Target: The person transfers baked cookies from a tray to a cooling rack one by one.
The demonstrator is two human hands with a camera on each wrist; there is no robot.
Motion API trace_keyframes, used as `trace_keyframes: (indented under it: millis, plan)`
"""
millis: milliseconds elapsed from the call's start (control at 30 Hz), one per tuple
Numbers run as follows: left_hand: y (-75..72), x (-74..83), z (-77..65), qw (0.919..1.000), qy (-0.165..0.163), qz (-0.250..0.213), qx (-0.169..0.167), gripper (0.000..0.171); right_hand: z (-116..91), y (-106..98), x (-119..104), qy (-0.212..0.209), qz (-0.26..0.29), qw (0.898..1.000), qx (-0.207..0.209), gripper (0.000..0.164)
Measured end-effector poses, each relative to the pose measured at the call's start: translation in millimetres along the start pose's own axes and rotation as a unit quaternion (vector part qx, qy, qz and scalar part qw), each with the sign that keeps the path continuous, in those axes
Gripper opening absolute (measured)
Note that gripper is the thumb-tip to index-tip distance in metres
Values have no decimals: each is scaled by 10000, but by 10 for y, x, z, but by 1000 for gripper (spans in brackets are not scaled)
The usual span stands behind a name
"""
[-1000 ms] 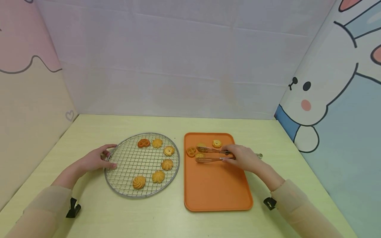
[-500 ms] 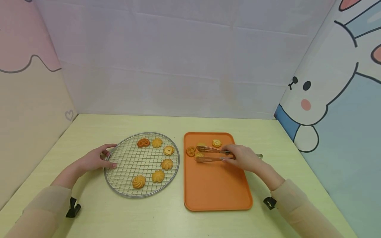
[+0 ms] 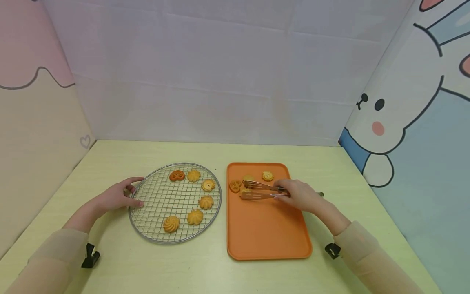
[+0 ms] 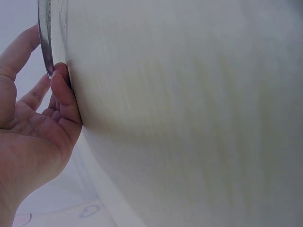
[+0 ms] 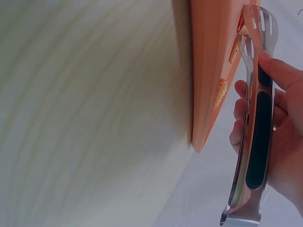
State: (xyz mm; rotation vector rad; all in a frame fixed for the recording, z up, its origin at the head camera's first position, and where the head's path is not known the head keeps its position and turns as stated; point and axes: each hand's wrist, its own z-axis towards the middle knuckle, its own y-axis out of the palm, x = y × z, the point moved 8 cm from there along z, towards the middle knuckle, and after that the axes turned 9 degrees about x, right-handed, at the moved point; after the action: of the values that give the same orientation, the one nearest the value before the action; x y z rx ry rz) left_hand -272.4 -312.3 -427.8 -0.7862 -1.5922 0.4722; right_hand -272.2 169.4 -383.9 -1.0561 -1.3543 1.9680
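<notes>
At the left edge of a round wire cooling rack, my left hand grips the rim, thumb over the top and fingers curled at its side. Several cookies lie on the rack, among them a swirled cookie and a brown pretzel-shaped cookie. My right hand holds metal tongs with dark grip pads. The tongs' slotted tips reach over the orange tray, one on either side of a partly hidden cookie. Beside the tips is another pretzel-shaped cookie.
A pale cookie and a round scalloped cookie lie near the tray's far end. A narrow strip of table separates rack and tray. Behind the table stands a pale wall panel; patterned panels flank both sides.
The tongs' tips have drawn slightly closer together around the cookie, the near arm turning a little. My left hand, the rack and the tray stay in place.
</notes>
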Motion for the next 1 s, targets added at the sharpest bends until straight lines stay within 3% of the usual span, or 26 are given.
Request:
trace_keyframes:
  millis: [500,1000]
  plan:
    - [-2,15,-8,10000,-9,-28,-1,93,3,-27,-9,-65,-105,9998,168,33]
    - [-5,41,-23,10000,8,-53,11,92,37,-189,-151,-176,-28,9996,223,32]
